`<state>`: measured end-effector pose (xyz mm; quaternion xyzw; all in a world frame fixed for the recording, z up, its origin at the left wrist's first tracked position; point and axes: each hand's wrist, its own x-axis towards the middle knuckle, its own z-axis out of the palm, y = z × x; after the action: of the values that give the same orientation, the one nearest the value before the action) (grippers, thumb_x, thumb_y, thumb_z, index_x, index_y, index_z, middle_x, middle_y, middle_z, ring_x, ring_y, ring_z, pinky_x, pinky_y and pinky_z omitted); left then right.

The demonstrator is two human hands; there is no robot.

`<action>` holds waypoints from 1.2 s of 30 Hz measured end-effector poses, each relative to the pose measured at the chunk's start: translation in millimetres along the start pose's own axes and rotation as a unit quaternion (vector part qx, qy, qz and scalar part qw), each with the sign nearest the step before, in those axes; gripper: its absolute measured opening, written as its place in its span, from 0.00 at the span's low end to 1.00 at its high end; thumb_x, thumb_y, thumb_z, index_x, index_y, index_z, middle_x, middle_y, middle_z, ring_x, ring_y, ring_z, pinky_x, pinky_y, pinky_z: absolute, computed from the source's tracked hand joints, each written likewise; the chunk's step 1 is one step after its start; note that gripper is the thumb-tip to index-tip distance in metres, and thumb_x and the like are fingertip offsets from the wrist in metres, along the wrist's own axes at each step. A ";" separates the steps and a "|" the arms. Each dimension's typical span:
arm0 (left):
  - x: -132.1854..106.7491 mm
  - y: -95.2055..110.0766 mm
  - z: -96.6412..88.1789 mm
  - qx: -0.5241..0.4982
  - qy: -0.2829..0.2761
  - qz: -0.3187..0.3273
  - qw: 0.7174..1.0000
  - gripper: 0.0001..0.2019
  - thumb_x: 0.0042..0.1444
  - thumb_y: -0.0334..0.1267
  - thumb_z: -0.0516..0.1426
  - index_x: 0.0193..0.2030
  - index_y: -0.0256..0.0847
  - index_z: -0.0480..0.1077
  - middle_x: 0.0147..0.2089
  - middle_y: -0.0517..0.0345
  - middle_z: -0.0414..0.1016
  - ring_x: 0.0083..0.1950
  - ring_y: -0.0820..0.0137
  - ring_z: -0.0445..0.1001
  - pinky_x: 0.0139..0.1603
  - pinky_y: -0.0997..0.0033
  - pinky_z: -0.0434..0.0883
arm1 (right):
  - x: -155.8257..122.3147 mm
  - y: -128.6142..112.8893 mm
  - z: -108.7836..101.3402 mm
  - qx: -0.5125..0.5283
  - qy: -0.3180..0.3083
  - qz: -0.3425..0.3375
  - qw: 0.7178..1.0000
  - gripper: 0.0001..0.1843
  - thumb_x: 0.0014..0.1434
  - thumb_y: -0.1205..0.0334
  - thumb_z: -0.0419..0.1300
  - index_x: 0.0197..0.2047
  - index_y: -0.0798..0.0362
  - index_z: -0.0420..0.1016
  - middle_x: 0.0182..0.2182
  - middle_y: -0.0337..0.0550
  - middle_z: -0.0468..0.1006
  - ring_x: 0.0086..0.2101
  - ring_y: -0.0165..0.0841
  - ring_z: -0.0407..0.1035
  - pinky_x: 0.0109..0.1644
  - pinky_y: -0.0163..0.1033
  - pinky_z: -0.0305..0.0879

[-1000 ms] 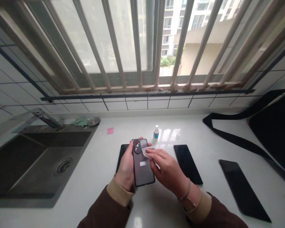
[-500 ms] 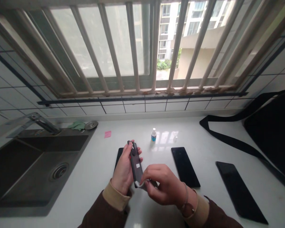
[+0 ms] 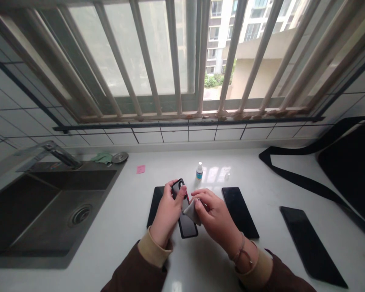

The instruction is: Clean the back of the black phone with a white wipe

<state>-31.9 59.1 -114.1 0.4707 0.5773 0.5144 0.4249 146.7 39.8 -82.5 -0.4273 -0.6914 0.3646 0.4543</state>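
My left hand (image 3: 167, 213) grips a dark phone (image 3: 186, 225) by its left edge and top, glass side up, over the white counter (image 3: 124, 219). Pinched in my right hand (image 3: 214, 219) is a small grey cloth (image 3: 192, 211), pressed on the phone's screen near the middle. Another black phone (image 3: 155, 200) lies flat under and behind my left hand. A small white bottle with a blue label (image 3: 199, 170) stands upright just beyond the hands.
Two more black phones (image 3: 239, 211) (image 3: 312, 245) lie flat to the right. A steel sink (image 3: 42, 211) with a tap (image 3: 59, 153) fills the left. A black bag with a strap (image 3: 349, 162) sits at the right. A pink note (image 3: 140, 169) lies near the sink.
The phone has been turned from back side up, through edge-on, to screen side up. My right hand with the cloth went down to the phone's bottom end, then back up onto the screen.
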 end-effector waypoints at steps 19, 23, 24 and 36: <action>-3.7 -9.5 12.5 0.211 -0.060 0.115 0.969 0.33 0.64 0.37 0.60 0.75 0.39 0.59 0.77 0.35 0.62 0.78 0.49 0.60 0.78 0.41 0.55 | 1.4 28.4 4.4 -0.259 -0.017 0.100 0.961 0.14 0.75 0.64 0.50 0.38 0.52 0.74 0.32 0.45 0.81 0.31 0.37 0.75 0.35 0.39 0.58; -5.8 -14.0 13.9 0.274 -0.064 0.175 0.943 0.32 0.65 0.33 0.56 0.76 0.38 0.57 0.75 0.34 0.64 0.76 0.49 0.64 0.77 0.41 0.59 | -0.8 29.9 7.4 -0.315 -0.032 0.086 0.945 0.13 0.75 0.67 0.51 0.41 0.53 0.74 0.35 0.47 0.82 0.35 0.37 0.76 0.38 0.39 0.61; -6.1 -15.1 14.2 0.292 -0.068 0.184 0.936 0.32 0.65 0.32 0.56 0.75 0.37 0.58 0.74 0.34 0.65 0.75 0.49 0.64 0.76 0.41 0.60 | -1.3 29.5 8.1 -0.331 -0.038 0.080 0.940 0.12 0.75 0.68 0.51 0.42 0.54 0.74 0.36 0.48 0.82 0.36 0.38 0.76 0.39 0.39 0.62; -19.5 -0.5 14.9 0.483 -0.063 0.200 0.850 0.10 0.68 0.32 0.55 0.52 0.38 0.75 0.49 0.46 0.74 0.52 0.52 0.71 0.59 0.49 0.70 | -1.0 32.7 9.2 -0.396 -0.078 0.058 0.913 0.12 0.74 0.73 0.52 0.41 0.52 0.73 0.39 0.47 0.78 0.39 0.40 0.74 0.44 0.41 0.65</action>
<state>-13.6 42.8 -116.1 0.7530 0.6185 0.2143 0.0675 146.8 49.9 -115.0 -0.5816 -0.7864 0.1188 0.1710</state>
